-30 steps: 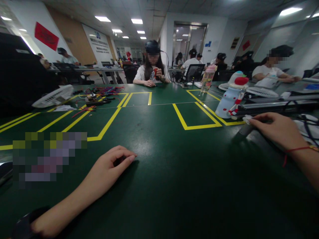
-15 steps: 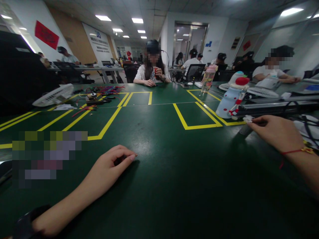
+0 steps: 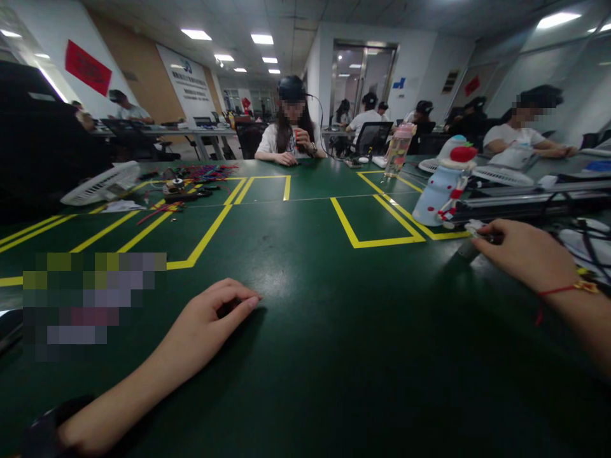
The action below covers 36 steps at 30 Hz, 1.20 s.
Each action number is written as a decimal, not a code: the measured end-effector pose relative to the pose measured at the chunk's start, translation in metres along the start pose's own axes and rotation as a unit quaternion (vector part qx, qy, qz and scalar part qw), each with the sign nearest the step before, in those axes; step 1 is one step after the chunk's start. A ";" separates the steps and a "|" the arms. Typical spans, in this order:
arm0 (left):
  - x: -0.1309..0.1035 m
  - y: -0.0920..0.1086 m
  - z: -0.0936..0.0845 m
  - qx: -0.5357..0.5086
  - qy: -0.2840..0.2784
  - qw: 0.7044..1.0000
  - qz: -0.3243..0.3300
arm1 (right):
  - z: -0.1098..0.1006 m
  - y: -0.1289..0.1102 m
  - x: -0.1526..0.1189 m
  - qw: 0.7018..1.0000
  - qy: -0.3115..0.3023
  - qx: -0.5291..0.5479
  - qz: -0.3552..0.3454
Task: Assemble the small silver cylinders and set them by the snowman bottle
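My left hand (image 3: 222, 312) rests on the green tabletop with its fingers curled. Its thumb and index fingertips come together, and nothing shows between them. On the right, my right hand (image 3: 520, 249) pinches a small grey cylinder (image 3: 468, 249) with a crumpled white bit (image 3: 474, 226) at its top. The fingers cover part of this cylinder, so its exact kind is unclear. Just behind it stands a light blue bottle (image 3: 429, 198) with a red and white top and a small figure hanging from it.
Yellow tape (image 3: 389, 242) marks areas on the green table (image 3: 310, 356). At left lie a white fan (image 3: 102, 183) and a heap of wires (image 3: 205, 172). Black rails (image 3: 525, 202) and cables (image 3: 592, 245) are at right. A clear bottle (image 3: 398, 152) and a seated person (image 3: 291, 137) are opposite.
My right hand has shifted very slightly, its fingers a little changed around the grey cylinder. My left hand stays in place.
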<state>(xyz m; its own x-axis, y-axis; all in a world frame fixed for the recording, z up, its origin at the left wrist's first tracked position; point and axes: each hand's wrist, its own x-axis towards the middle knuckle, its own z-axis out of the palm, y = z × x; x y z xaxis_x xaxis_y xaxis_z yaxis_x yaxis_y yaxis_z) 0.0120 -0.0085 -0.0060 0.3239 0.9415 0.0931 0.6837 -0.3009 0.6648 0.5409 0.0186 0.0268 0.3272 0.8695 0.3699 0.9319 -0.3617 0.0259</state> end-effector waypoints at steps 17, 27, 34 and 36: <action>0.001 -0.001 0.000 0.003 0.001 1.000 -0.002 | -0.013 -0.035 -0.020 0.951 0.183 0.137 -0.209; -0.001 0.000 0.002 -0.055 0.059 0.994 -0.070 | 0.000 -0.099 -0.068 0.896 -0.182 0.349 -0.203; 0.001 0.001 0.005 -0.117 0.087 0.987 -0.069 | -0.007 -0.067 -0.043 0.969 0.106 0.131 -0.180; 0.000 0.001 0.005 -0.118 0.085 0.987 -0.069 | -0.004 -0.044 -0.031 0.990 0.109 0.051 -0.080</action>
<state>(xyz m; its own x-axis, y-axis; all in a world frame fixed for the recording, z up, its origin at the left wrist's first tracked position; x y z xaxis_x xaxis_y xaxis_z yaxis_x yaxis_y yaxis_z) 0.0156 -0.0093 -0.0091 0.1109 0.9889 0.0988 0.5350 -0.1432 0.8326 0.4893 0.0060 0.0183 0.1426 0.8160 0.5602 0.9837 -0.1797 0.0115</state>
